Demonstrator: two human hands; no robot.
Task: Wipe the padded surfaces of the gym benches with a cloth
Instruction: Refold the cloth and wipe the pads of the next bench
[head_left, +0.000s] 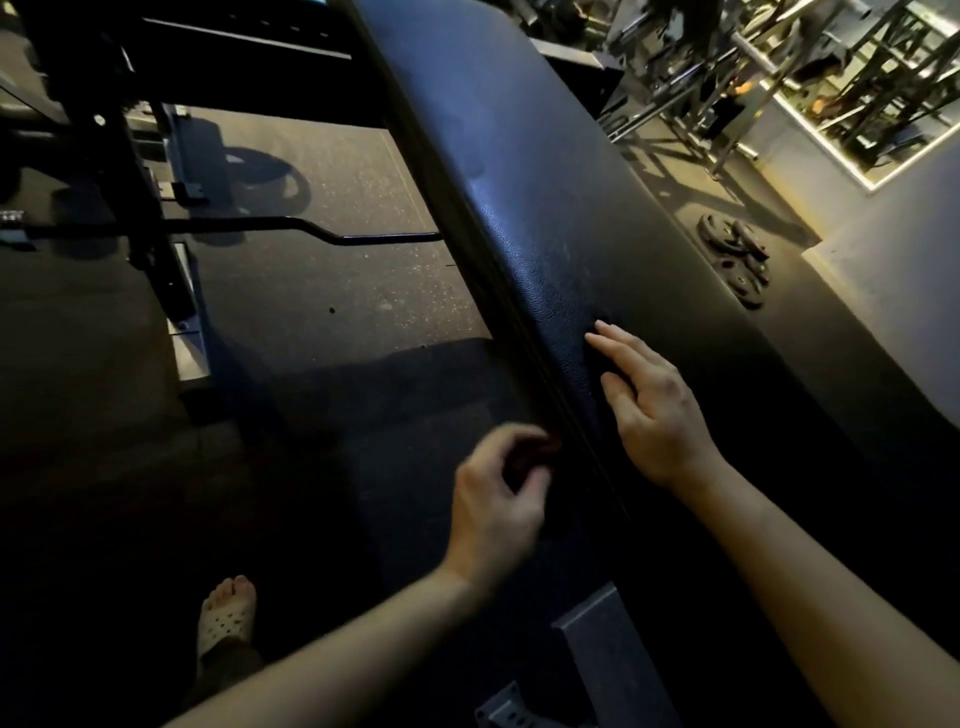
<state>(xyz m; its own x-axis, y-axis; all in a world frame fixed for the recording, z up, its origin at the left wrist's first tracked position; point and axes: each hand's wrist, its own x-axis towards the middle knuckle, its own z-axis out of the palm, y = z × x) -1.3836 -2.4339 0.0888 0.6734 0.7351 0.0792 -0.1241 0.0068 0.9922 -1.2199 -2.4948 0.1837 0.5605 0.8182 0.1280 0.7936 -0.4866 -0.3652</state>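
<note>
Right grip (660, 410) flat on bench pad (545, 182), centre frame, likely bracing; left grip (493, 499) curled, blurred, cannot tell if holding anything.

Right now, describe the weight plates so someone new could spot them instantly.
Find the long black padded bench crossing the view diagonally, with the right hand resting flat on it. On the floor past its right edge, beside the pale wall, lies a small pile of weight plates. They are the only dark round discs there, overlapping one another.
</note>
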